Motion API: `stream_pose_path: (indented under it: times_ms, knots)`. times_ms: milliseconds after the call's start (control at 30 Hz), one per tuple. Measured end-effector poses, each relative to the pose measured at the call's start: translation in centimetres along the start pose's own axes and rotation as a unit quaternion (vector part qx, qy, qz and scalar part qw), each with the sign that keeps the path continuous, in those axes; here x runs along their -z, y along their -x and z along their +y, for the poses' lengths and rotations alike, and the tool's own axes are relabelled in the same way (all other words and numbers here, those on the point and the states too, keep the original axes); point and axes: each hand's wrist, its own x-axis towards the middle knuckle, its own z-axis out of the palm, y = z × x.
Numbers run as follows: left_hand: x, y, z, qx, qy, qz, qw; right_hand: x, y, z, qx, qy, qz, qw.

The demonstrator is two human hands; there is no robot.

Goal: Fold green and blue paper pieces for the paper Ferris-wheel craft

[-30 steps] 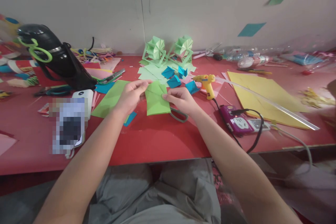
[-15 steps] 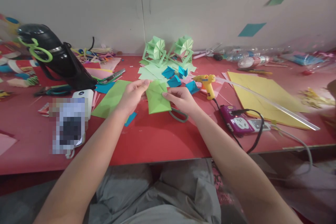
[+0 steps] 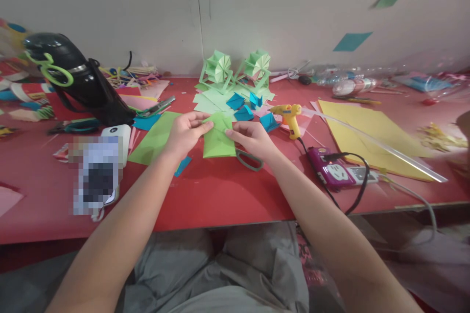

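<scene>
A folded light-green paper (image 3: 219, 139) is held up between my two hands over the red table. My left hand (image 3: 188, 132) pinches its upper left edge, the thumb on the near face. On the opposite edge, my right hand (image 3: 251, 137) grips with the thumb in front and the fingers behind. A grey scissor handle (image 3: 249, 160) sticks out below my right hand; the blades are hidden. Under my left hand lies a larger green sheet (image 3: 152, 142), and a small blue paper scrap (image 3: 182, 166) is beside it. Several folded blue papers (image 3: 244, 113) lie just beyond.
Two pale-green paper models (image 3: 218, 68) stand by the wall. A yellow glue gun (image 3: 290, 117) and a purple power strip (image 3: 332, 168) with cables are on the right, near yellow sheets (image 3: 367, 137). On the left are a black bottle (image 3: 84, 83) and a white phone-like device (image 3: 119, 134).
The folded green paper has tilted slightly and shifted a little left. My left thumb has slid down onto its face, and more of the scissor handle shows.
</scene>
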Motion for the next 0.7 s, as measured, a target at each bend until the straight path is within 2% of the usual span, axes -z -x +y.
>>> stream_pose_path:
  times_ms: [167, 433, 533, 633, 700]
  knots:
    - [-0.2, 0.1, 0.1, 0.014, -0.007, -0.002, 1.0, 0.1, -0.2, 0.6, 0.012, 0.003, 0.029, 1.0]
    - [-0.2, 0.0, -0.2, 0.001, -0.019, 0.014, 1.0, 0.3, -0.2, 1.2, 0.031, 0.026, 0.018, 0.999]
    - [-0.2, 0.0, -0.1, -0.005, -0.038, -0.007, 0.999, 0.5, -0.5, 1.5, 0.038, 0.02, 0.04, 0.998]
    - [-0.3, 0.1, -0.2, 0.018, -0.089, -0.044, 0.995, 0.6, -0.6, 1.4, 0.052, 0.037, 0.069, 0.996]
    - [-0.2, 0.1, -0.3, 0.025, -0.126, -0.043, 0.991, 0.7, -0.6, 1.4, 0.057, 0.054, 0.085, 0.993]
